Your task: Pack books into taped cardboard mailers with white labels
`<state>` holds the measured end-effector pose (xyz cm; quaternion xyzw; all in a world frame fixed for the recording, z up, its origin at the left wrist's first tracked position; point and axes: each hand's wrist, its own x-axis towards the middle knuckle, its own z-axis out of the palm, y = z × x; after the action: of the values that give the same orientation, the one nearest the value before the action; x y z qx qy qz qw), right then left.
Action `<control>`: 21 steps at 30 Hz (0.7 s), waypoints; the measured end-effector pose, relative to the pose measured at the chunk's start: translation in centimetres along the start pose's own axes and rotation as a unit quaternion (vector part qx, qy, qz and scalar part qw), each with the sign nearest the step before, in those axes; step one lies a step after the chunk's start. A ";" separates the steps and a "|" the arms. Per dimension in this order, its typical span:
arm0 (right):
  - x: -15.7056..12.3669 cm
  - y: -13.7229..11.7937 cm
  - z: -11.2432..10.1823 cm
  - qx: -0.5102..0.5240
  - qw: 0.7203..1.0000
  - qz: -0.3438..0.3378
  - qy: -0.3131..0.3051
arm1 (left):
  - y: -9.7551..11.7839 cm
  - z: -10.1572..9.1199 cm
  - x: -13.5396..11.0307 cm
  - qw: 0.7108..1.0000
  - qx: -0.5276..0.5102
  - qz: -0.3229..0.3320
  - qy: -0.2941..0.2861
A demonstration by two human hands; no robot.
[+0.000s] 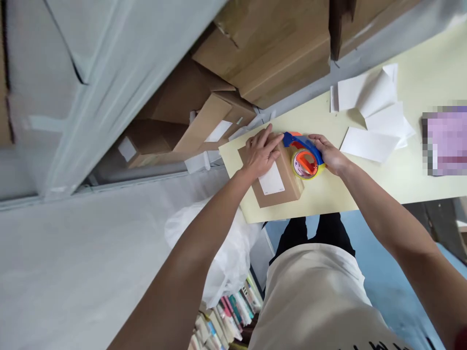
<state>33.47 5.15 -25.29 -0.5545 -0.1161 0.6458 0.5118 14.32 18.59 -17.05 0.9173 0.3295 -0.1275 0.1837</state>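
Observation:
A brown cardboard box with a white label on top lies near the left end of the pale yellow table. My left hand rests on the box with its fingers spread, pressing on the top beside the label. In my right hand is a blue and orange tape dispenser, loaded with a roll of tape. The dispenser's front end meets the far right edge of the box, close to my left fingertips. Whether tape is stuck to the box there, I cannot tell.
White papers lie to the right on the table, with a blurred-out purple item beyond. Large cardboard boxes stand behind the table. A white plastic bag and several books are below its left end.

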 end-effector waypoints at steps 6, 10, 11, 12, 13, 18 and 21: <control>-1.8 -3.3 0.6 -0.187 0.978 0.013 -0.094 | 1.1 -0.3 -0.3 1.000 0.011 -0.023 0.008; -2.4 -3.2 -0.2 -0.259 0.960 0.020 -0.105 | 1.3 -0.6 -0.4 0.999 0.023 -0.028 0.019; -3.0 -2.7 -0.8 -0.273 0.956 0.017 -0.110 | 1.4 -0.6 -0.4 0.999 0.025 -0.029 0.021; -3.9 -2.1 -1.6 -0.285 0.951 0.014 -0.119 | 1.4 -0.6 -0.5 0.999 0.026 -0.030 0.021; -5.2 -1.3 -2.4 -0.298 0.946 0.012 -0.130 | 1.5 -0.6 -0.5 0.999 0.026 -0.032 0.021; -14.6 5.6 -5.0 -0.340 0.935 -0.002 -0.102 | 2.1 -0.8 -0.6 0.998 0.024 -0.050 0.024; -18.0 9.2 -3.8 -0.292 0.955 -0.020 -0.058 | 2.6 -0.6 -0.8 0.996 0.019 -0.075 0.039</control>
<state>29.22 -14.79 -22.54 -0.6386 -0.3402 0.6047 0.3330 15.47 16.57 -15.57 0.8976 0.4016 -0.1111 0.1436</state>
